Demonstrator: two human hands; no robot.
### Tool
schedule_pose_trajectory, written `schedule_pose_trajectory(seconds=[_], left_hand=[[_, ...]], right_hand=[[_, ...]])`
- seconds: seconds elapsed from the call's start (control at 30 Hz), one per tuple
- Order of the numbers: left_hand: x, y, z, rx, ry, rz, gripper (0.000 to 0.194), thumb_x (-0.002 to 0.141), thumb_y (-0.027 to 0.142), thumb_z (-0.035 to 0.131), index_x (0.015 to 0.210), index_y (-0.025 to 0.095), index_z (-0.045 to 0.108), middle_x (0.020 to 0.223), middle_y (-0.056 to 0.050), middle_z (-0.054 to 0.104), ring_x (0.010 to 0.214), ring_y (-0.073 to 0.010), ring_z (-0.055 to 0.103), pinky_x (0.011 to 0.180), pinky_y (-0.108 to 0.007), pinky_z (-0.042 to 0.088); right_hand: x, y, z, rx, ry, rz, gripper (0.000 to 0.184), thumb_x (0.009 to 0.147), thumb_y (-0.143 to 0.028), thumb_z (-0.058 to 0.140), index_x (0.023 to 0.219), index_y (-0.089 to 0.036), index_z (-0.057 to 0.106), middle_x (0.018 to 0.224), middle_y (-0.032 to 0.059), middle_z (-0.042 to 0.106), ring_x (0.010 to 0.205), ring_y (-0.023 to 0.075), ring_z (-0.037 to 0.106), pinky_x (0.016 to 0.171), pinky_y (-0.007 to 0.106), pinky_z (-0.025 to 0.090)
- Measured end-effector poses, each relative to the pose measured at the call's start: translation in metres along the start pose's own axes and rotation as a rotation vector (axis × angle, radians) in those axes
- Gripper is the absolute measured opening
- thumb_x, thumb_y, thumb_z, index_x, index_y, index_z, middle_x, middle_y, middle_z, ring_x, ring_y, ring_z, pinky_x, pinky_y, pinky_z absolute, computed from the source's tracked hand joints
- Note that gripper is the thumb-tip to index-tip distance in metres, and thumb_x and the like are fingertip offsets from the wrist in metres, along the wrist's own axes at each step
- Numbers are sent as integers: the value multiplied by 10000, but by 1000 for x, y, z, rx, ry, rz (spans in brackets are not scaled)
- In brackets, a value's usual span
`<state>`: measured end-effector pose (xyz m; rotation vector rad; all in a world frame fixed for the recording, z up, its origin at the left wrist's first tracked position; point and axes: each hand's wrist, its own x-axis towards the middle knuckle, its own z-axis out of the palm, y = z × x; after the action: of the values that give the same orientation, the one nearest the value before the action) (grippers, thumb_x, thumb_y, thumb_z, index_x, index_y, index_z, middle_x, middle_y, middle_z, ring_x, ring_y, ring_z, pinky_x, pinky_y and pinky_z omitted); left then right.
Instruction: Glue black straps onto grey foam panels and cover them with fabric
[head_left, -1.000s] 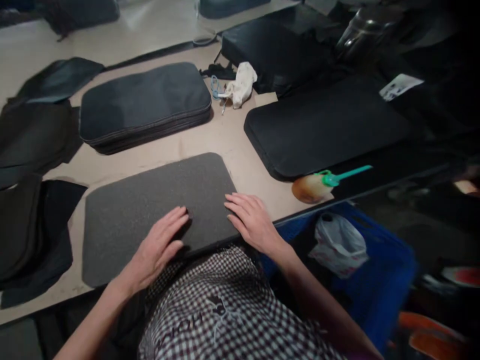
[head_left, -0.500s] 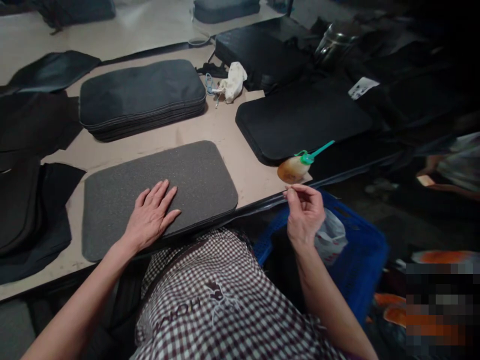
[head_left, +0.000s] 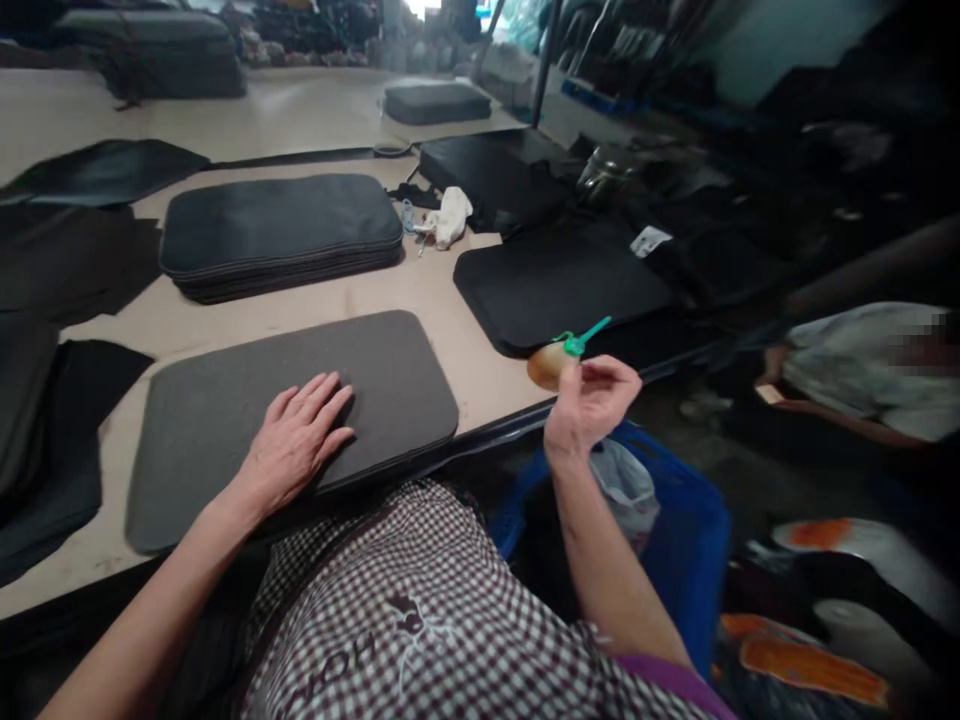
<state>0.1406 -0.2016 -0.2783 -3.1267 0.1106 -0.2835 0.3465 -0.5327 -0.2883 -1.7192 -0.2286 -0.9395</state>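
Note:
My left hand (head_left: 304, 430) lies flat, fingers spread, on a dark grey foam panel (head_left: 217, 420) with rounded corners at the table's front edge. My right hand (head_left: 592, 405) is raised over the front edge, right of the panel, its thumb and fingers pinched together. Whatever sits in that pinch, if anything, is hidden. Just behind the right thumb stands a squeeze bottle (head_left: 546, 367) of amber liquid with a green nozzle; the hand partly covers it. Beyond it a black padded panel (head_left: 562, 285) lies on the table.
A stack of black panels (head_left: 281, 225) stands behind the foam. Black fabric pieces (head_left: 67, 260) lie on the left. A white cloth bundle (head_left: 451, 218) sits mid-table. Below the edge is a blue plastic crate (head_left: 686, 540) with a plastic bag. Another person's arm (head_left: 847, 415) shows at right.
My view has tilted up, showing more of the room's back. My right hand has risen and now overlaps the bottle. My left hand stays flat on the foam panel.

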Motion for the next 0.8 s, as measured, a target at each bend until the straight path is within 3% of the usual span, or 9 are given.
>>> schedule_pose_trajectory(seconds=[0.07,0.2,0.27,0.37,0.5,0.57,0.63,0.73,0.8], left_hand=[[-10,-7,9,-2,26,-24,620,1087,549,256,1567,188,411,1667,-130,336,1535,-309,325,1214,-549,315],[-24,-19,23,-18,32,-13,626,1082,565,261,1565,196,414,1666,-127,340,1531,-316,331,1205,-558,327],[-26,-21,27,-22,28,-10,628,1081,568,269,1561,193,423,1667,-131,336,1526,-321,340,1204,-561,331],[-27,-18,28,-23,40,-36,618,1083,554,292,1549,178,447,1661,-144,343,1521,-324,351,1208,-560,331],[-28,-7,16,-26,14,-79,565,1094,504,333,1543,184,460,1651,-147,361,1530,-298,342,1225,-529,322],[-28,-3,7,-37,-21,-97,557,1094,501,352,1537,182,460,1650,-140,367,1534,-282,333,1237,-506,307],[-26,-2,0,-61,-32,-124,565,1084,518,383,1538,189,455,1647,-138,374,1537,-269,328,1240,-488,300],[-25,-5,-5,-73,-10,-155,579,1079,539,382,1540,194,447,1656,-136,358,1545,-255,306,1236,-466,296],[-25,-6,-5,-57,23,-180,581,1080,548,365,1534,195,451,1661,-132,350,1548,-252,295,1238,-459,279]], right_hand=[[3,31,-20,-11,52,95,442,879,-458,693,1195,-225,492,1180,99,547,1089,244,619,990,463,526],[8,79,-39,-86,-330,206,865,750,-532,796,1442,-204,395,1447,163,497,1362,312,511,1162,546,399],[10,90,-35,-166,-431,224,893,716,-547,824,1438,-184,444,1424,171,548,1319,323,546,1154,541,409],[11,89,-25,-179,-401,266,796,685,-563,835,1320,-169,561,1287,147,648,1172,322,629,1096,542,467],[10,56,-22,275,-194,376,661,723,-472,814,1307,-281,570,1290,70,656,1178,342,661,1044,628,507],[16,31,-22,507,-312,479,517,781,-411,762,1259,-501,587,1385,-13,623,1151,348,692,1004,654,532],[25,3,-16,544,-455,498,469,810,-415,725,1207,-632,599,1481,-67,561,1218,386,655,995,698,520],[30,-43,11,447,-700,476,557,745,-458,799,1249,-629,636,1519,9,539,1210,461,626,937,740,495],[22,-74,40,420,-807,417,650,626,-450,912,1244,-504,720,1421,120,617,1189,488,622,939,739,485]])
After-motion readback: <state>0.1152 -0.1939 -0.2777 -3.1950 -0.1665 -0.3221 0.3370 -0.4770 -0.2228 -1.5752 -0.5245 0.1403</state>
